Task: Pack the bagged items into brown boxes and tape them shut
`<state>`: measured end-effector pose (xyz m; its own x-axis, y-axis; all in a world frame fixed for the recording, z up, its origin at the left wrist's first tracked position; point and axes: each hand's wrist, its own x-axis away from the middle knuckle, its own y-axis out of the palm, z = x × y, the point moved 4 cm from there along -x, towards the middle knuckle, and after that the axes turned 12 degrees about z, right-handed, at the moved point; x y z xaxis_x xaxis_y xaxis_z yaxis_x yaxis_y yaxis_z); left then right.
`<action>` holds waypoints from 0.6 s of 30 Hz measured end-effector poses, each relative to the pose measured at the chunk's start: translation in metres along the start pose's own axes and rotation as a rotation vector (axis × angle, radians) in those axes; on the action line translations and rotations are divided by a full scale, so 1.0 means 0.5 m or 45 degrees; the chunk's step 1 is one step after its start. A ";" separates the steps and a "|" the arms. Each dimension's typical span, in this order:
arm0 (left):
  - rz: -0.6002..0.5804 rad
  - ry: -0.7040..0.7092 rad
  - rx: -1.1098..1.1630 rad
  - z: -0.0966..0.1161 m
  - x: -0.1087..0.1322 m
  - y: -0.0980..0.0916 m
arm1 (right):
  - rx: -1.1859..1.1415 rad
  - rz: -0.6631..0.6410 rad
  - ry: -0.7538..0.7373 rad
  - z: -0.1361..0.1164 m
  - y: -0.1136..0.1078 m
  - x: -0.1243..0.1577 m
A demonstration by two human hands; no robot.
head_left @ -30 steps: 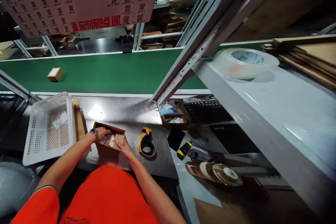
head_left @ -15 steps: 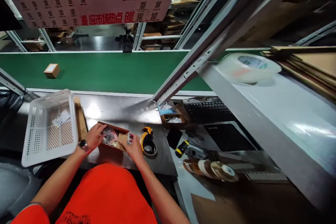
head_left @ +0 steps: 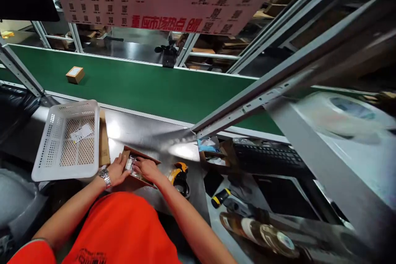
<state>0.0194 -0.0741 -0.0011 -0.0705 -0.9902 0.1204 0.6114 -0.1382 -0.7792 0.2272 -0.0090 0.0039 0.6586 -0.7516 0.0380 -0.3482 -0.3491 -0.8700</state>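
Beyond our table [head_left: 148, 126], a green conveyor belt [head_left: 148, 90] stretches across, one small carton [head_left: 74, 75] resting on it. On the table before us, between a white basket [head_left: 64, 173] and a tape dispenser [head_left: 181, 179], sits a cardboard box [head_left: 133, 152]; its mouth faces up, and its long axis slants from far left to near right. Our left hand [head_left: 116, 172] lies palm down at the box's left end, fingers loosely stretched, pointing away from us. Our right hand [head_left: 147, 169] bends in over the contents, fingers partly curled and pointing left; whether either grips anything, we cannot tell.
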 end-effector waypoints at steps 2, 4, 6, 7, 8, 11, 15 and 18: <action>-0.155 -0.026 -0.100 0.012 0.003 0.001 | 0.049 -0.055 0.015 -0.005 0.009 -0.013; -0.264 -0.031 -0.196 0.023 0.000 0.002 | 0.048 -0.078 0.039 -0.006 0.015 -0.017; -0.299 -0.024 -0.266 0.031 -0.010 0.004 | 0.002 -0.083 0.047 -0.004 0.017 -0.015; -0.298 -0.033 -0.286 0.032 -0.017 0.007 | -0.014 -0.090 0.043 0.000 0.017 -0.012; -0.280 -0.050 -0.289 0.033 -0.025 0.010 | -0.032 -0.089 0.038 0.005 0.015 -0.008; -0.175 -0.114 -0.213 0.032 -0.045 0.016 | -0.252 0.014 0.050 0.026 0.004 0.011; -0.058 -0.117 -0.139 0.042 -0.056 0.010 | -0.750 0.296 0.165 0.060 -0.016 0.065; -0.010 -0.138 -0.106 0.045 -0.057 0.001 | -0.798 0.414 0.169 0.066 -0.023 0.106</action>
<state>0.0394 -0.0453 0.0091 0.0131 -0.9820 0.1886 0.5434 -0.1514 -0.8257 0.2882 -0.0265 -0.0001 0.3836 -0.9200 -0.0807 -0.8568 -0.3219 -0.4030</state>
